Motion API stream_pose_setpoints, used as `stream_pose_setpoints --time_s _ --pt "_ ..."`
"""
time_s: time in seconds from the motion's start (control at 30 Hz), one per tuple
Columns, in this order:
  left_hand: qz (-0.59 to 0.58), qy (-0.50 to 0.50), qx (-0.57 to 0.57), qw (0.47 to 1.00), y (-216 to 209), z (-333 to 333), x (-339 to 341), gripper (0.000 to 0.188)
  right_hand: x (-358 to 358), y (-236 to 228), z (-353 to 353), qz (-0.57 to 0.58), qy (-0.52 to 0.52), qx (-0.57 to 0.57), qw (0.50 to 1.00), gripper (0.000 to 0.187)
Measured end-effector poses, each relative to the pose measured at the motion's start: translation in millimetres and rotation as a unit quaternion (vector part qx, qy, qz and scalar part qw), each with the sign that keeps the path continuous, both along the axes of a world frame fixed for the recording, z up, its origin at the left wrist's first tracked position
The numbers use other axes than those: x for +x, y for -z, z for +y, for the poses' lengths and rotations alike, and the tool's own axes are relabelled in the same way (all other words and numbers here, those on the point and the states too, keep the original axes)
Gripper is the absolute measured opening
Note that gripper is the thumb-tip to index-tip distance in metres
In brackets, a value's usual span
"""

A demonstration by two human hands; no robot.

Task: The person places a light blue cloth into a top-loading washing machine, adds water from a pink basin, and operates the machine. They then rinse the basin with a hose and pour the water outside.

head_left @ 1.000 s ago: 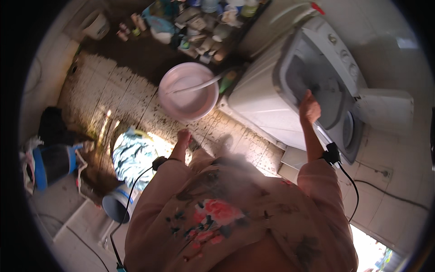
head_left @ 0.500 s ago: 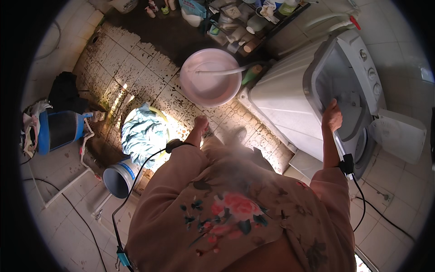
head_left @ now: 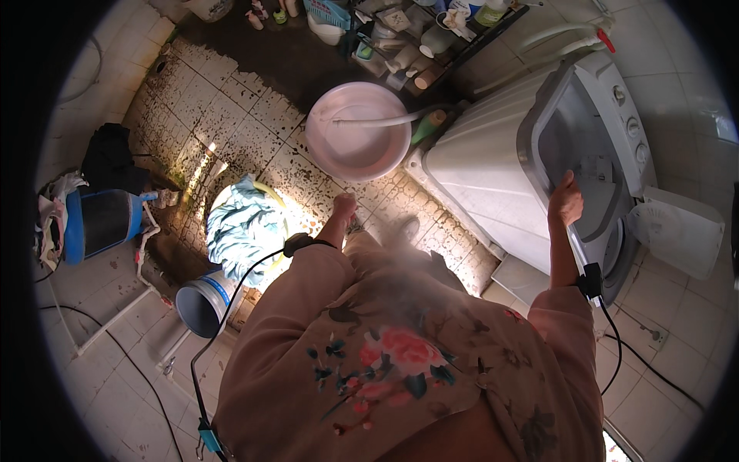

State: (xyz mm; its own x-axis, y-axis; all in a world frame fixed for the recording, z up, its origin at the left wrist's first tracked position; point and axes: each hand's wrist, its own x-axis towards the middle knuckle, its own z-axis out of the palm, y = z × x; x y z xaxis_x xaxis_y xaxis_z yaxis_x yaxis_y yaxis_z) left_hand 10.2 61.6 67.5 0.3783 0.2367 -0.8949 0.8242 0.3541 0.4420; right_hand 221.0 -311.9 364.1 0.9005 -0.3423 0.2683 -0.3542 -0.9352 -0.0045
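At the right stands a white twin-tub washing machine (head_left: pixel 481 154) with a grey-rimmed tub and dials along its far side. My right hand (head_left: pixel 566 202) is closed at the near rim of the open tub, fingers curled over it. In front of my body, above the wet floor, hangs my left hand (head_left: pixel 345 205) with its fingers curled in; anything inside them is hidden. Left of it, light blue cloth (head_left: pixel 239 223) lies heaped in brightly lit surroundings, a yellowish hose (head_left: pixel 269 192) beside it. Ahead is a pale pink basin (head_left: pixel 358 150) with a white hose (head_left: pixel 373 122) reaching over it.
A grey bucket (head_left: pixel 198 308) lies tipped at the left, near white pipes and a blue container (head_left: pixel 100 223). Bottles crowd a dark rack (head_left: pixel 462 50) at the back. The machine's white lid (head_left: pixel 685 231) stands raised. A green bottle (head_left: pixel 428 125) stands beside the basin.
Both hands keep nearly the same places, with only a very slight shift. The basin, cloth and washing machine look unmoved.
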Motion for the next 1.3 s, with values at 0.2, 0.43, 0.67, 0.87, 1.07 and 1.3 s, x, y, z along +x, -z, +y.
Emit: stream_pose_setpoints --time_s 0.2,0.43,0.67,0.87,1.07,1.3 --pt "0.007 0.005 0.005 1.0 0.7 -1.0 3.4 0.024 0.7 0.0 0.2 -0.003 -0.002 0.001 1.0 0.05" --pt "0.01 0.006 -0.009 1.0 -1.5 0.7 6.4 0.028 -0.1 0.7 0.3 -0.015 -0.005 -0.005 1.0 0.05" --pt "-0.006 0.02 0.014 1.0 5.3 -1.8 8.3 0.035 0.3 2.7 -1.3 -0.024 -0.01 -0.016 1.0 0.049" --pt "-0.017 0.027 0.016 0.999 12.3 -1.6 8.5 0.034 1.0 3.7 -3.8 -0.02 -0.014 -0.006 1.0 0.05" --pt "-0.078 0.099 0.119 0.985 28.2 -3.9 33.4 0.029 -1.0 2.7 -3.0 -0.026 -0.013 -0.004 1.0 0.048" --pt "-0.139 0.207 0.218 0.944 43.7 -19.9 115.7 0.041 -5.1 3.6 -13.5 -0.03 -0.047 -0.025 0.998 0.046"
